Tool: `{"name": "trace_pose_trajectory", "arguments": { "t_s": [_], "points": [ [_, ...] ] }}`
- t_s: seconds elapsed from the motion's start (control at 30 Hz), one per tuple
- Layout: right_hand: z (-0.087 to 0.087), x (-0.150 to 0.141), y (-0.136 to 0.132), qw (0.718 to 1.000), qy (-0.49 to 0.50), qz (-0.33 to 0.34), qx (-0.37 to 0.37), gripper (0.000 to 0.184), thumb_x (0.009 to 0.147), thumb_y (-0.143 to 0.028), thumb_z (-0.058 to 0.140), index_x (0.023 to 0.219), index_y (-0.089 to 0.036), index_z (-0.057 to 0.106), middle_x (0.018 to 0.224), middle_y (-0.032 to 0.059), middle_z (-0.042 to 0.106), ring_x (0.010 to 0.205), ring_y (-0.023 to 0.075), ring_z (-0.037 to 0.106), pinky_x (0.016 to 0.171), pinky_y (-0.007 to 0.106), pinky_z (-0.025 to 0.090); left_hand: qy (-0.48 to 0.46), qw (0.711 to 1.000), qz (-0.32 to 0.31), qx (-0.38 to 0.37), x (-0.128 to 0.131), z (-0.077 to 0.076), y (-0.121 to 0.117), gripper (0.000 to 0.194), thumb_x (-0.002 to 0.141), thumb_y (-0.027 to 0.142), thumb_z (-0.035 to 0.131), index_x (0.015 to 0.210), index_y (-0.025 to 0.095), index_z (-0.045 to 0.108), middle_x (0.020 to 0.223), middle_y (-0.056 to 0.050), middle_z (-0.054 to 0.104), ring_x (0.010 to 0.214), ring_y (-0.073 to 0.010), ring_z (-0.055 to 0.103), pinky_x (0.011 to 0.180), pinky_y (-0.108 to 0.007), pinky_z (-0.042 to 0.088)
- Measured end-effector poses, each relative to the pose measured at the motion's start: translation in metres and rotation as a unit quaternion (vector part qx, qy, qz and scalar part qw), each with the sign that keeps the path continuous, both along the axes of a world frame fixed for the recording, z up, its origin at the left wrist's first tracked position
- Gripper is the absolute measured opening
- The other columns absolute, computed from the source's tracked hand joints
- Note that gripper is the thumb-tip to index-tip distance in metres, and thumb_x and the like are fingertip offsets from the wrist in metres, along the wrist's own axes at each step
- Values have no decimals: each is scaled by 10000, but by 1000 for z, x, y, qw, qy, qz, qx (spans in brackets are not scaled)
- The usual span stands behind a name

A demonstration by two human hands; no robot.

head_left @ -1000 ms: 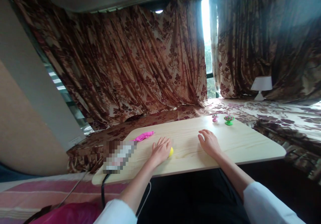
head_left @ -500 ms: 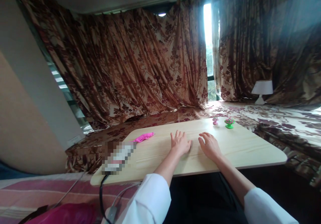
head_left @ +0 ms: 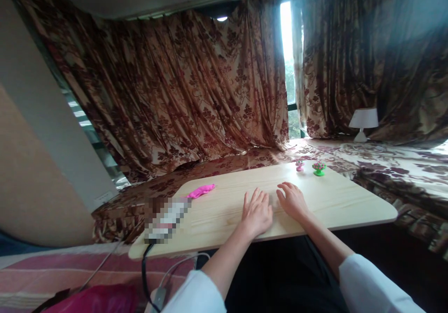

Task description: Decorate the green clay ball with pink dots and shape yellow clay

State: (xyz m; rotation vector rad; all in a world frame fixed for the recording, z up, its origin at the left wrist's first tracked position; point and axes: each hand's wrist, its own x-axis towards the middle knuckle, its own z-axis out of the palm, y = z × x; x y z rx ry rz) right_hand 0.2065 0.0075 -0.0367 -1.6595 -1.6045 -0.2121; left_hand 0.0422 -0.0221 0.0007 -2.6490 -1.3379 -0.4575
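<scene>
My left hand (head_left: 257, 212) lies palm down on the pale wooden table (head_left: 217, 219), its fingers stretched out and a little apart. Just to its right, my right hand (head_left: 292, 202) rests over the tabletop with its fingers loosely bent and holding nothing visible. Beyond the right hand, close to the far edge, stand a small green pedestal-shaped piece (head_left: 319, 168) with pink dots on top and a smaller pink one (head_left: 299, 166). A bright pink lump (head_left: 201, 191), perhaps soft dough, lies left of my left hand.
A blurred-out oblong item (head_left: 168, 222) with a black cable sits on the table's left end. Behind the table runs a ledge with patterned cloth, bearing a white lamp (head_left: 364, 122). Patterned curtains (head_left: 210, 93) hang behind. A magenta bag-like thing (head_left: 94, 299) lies at lower left.
My left hand has slid slightly right and nearer to me, its fingers closer together. The right hand has stayed nearly in place. The view has shifted a little.
</scene>
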Motion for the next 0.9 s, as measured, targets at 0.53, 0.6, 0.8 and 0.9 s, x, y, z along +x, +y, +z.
{"name": "trace_pose_trajectory", "arguments": {
  "t_s": [0.53, 0.6, 0.8, 0.9],
  "points": [
    [2, 0, -2, 1000, 5, -2, -3, 287, 855, -292, 410, 1049, -191, 596, 1119, 76, 569, 1055, 218, 480, 908, 347, 322, -27, 1000, 4, -5, -76, -6, -28, 492, 910, 346, 186, 1367, 181, 266, 1457, -32, 233, 1342, -176, 146, 1090, -377, 160],
    [2, 0, -2, 1000, 1, -2, -3, 288, 856, -289, 405, 1047, -187, 595, 1118, 80, 569, 1056, 220, 480, 907, 351, 322, -5, 999, -33, 5, -46, -4, -25, 468, 901, 327, 212, 1315, 172, 367, 1440, -32, 279, 1349, -182, 109, 1097, -379, 132],
    [0, 0, -1, 1000, -9, -2, -1, 276, 852, -282, 413, 1036, -192, 597, 1106, 74, 576, 1048, 216, 485, 901, 342, 327, 18, 996, 74, -39, 10, 14, 43, 432, 862, 360, 292, 1207, 180, 481, 1307, -96, 471, 1296, -238, 260, 1070, -474, 126],
    [1, 0, -1, 1000, -8, -1, -1, 275, 852, -284, 413, 1034, -196, 599, 1106, 71, 575, 1049, 214, 483, 899, 339, 327, 12, 991, 119, -66, -16, 20, 63, 431, 865, 373, 274, 1218, 218, 465, 1326, -82, 455, 1273, -258, 302, 1021, -519, 213]
  ]
}}
